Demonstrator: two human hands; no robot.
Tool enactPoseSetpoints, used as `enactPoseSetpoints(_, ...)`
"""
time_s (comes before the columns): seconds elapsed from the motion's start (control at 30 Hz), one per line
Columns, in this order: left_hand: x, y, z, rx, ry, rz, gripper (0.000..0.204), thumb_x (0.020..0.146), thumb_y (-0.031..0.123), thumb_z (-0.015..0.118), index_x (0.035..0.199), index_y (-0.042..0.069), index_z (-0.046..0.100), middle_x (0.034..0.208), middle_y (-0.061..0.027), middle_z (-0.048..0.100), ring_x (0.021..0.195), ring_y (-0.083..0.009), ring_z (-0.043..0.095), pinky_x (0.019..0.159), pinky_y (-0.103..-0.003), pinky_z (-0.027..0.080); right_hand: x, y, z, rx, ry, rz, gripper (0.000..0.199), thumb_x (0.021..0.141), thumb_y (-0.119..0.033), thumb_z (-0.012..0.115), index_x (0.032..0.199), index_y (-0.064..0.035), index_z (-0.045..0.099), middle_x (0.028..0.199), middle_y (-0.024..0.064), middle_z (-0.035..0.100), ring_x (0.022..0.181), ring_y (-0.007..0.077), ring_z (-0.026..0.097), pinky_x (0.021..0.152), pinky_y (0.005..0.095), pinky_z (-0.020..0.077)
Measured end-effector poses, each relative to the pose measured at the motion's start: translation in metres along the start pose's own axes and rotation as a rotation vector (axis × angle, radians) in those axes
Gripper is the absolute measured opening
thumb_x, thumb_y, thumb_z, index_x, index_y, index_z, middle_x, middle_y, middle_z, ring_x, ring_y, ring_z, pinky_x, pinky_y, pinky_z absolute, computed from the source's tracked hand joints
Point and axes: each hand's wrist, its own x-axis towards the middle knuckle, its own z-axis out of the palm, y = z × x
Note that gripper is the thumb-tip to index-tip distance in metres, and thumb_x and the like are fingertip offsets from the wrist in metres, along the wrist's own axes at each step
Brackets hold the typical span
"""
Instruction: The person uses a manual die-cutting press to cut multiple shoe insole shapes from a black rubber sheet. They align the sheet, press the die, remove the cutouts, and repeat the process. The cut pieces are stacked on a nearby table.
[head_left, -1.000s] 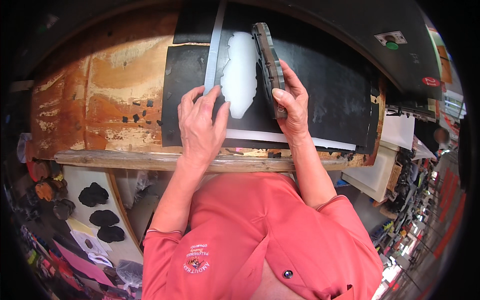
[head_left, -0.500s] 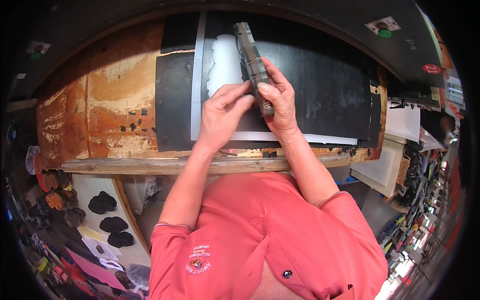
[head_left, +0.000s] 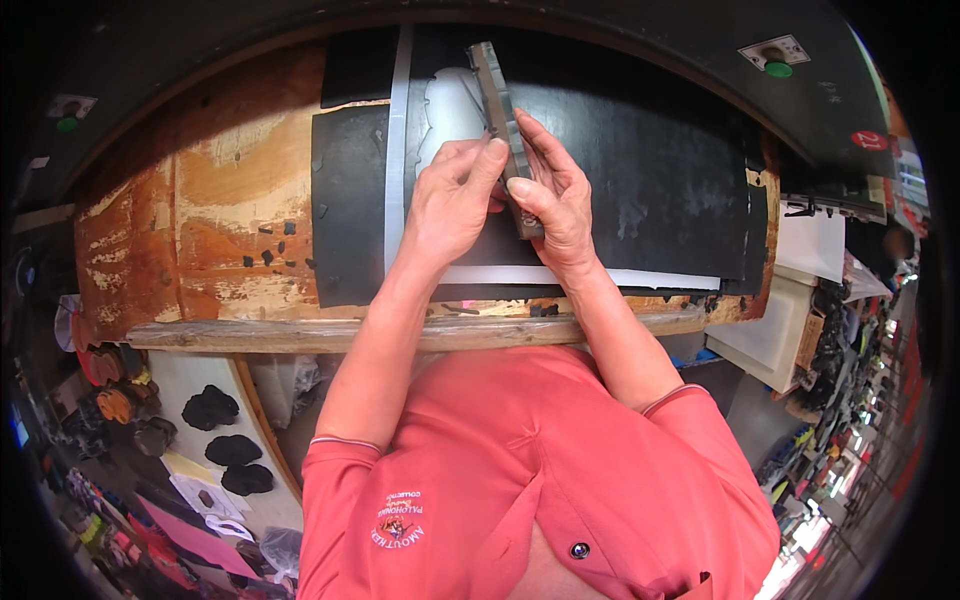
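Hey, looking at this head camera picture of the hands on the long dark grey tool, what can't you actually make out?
Head view, the only one:
- Lower end of the long dark grey metal tool: covered by the right hand and left hand.
- The tool's underside and cutting edge: turned away.
- Part of the white cutout gap in the black sheet: behind the left hand.
- Dark pieces on the worn orange wooden bench: too small.
- Shelves at the right: blurred, bent by the fisheye.

A small white label (head_left: 778,50) with a green dot sits far right; a round red sign (head_left: 869,140) lies beside it.
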Motion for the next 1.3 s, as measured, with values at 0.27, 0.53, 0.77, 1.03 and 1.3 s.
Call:
enactPoseSetpoints(0.27,-0.008,-0.015,-0.011,-0.010,0.177,-0.003,0.037,0.112,0.030,0.060,0.117,-0.002,0.077,0.103,-0.0015,0.068,0.090,-0.0079,0.058,0.078,-0.025,0.050,-0.001,-0.001,-0.001,0.030,0.004,0.024,0.085,0.086,-0.014,0.081,0.157,0.0096,0.041,0.156,0.0212,0.051,0.149,0.0287,0.046,0.127,0.0410,0.0309)
enactPoseSetpoints(0.53,-0.036,-0.014,-0.073,-0.051,0.547,0.121,0.038,0.115,0.031,0.053,0.101,0.000,0.070,0.086,-0.0052,0.072,0.052,-0.0082,0.056,0.048,-0.023,0.043,-0.002,0.000,-0.005,0.097,0.035,0.044,0.083,0.086,-0.013,0.080,0.157,0.0109,0.043,0.162,0.0234,0.046,0.156,0.0302,0.039,0.129,0.0404,0.0281)
enactPoseSetpoints(0.77,-0.065,0.014,-0.136,-0.073,0.705,0.215,0.033,0.113,0.032,0.059,0.102,0.004,0.073,0.078,0.0025,0.064,0.057,-0.0025,0.054,0.050,-0.018,0.042,-0.002,0.000,-0.004,0.064,0.043,0.031,0.083,0.086,-0.011,0.078,0.157,0.0122,0.041,0.162,0.0243,0.045,0.155,0.0303,0.040,0.128,0.0396,0.0294)
enactPoseSetpoints(1.03,-0.069,0.012,-0.191,0.077,0.468,0.159,0.027,0.111,0.026,0.065,0.117,0.003,0.076,0.091,0.0024,0.071,0.074,-0.0034,0.057,0.066,-0.020,0.045,-0.002,-0.002,0.003,-0.025,0.050,0.016,0.081,0.086,-0.021,0.077,0.156,0.0085,0.047,0.141,0.0152,0.064,0.127,0.0195,0.064,0.114,0.0313,0.0457)
enactPoseSetpoints(1.3,-0.066,-0.028,-0.198,0.906,0.911,0.189,0.033,0.098,0.012,0.074,0.128,-0.002,0.074,0.119,-0.0160,0.072,0.097,-0.0239,0.071,0.085,-0.036,0.057,-0.009,-0.016,-0.009,0.003,0.043,-0.017,0.075,0.083,-0.007,0.083,0.149,0.0100,0.054,0.157,0.0252,0.053,0.146,0.0290,0.052,0.121,0.0383,0.0412)
